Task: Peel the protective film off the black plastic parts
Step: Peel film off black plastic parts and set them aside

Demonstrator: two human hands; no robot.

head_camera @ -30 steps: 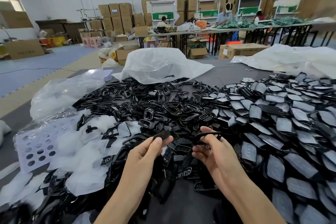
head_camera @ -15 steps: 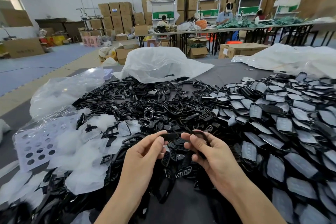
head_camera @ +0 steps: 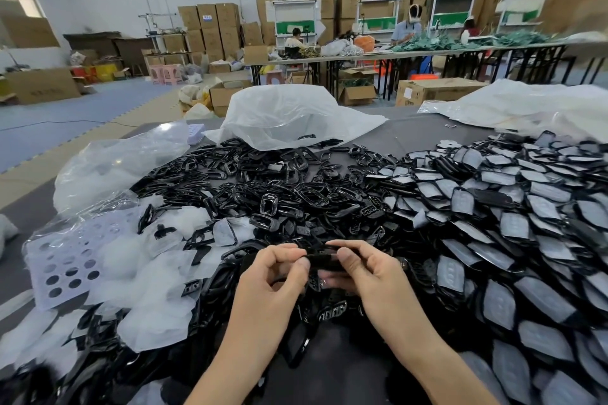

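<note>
We pinched black part (head_camera: 324, 260) at both ends: left hand (head_camera: 273, 276), right hand (head_camera: 371, 273), fingers clamped on it; parts pile (head_camera: 263, 194) just beyond part.

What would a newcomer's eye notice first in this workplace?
First, the big heap of black plastic parts in the middle, with film-covered parts spread at the right. Near the camera, the left hand and right hand pinch one black part between them; white film pieces lie at the left.

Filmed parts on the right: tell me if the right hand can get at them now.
Likely yes, once freed: the right hand pinches a black part with the left hand, and the filmed parts lie uncovered beside it.
</note>
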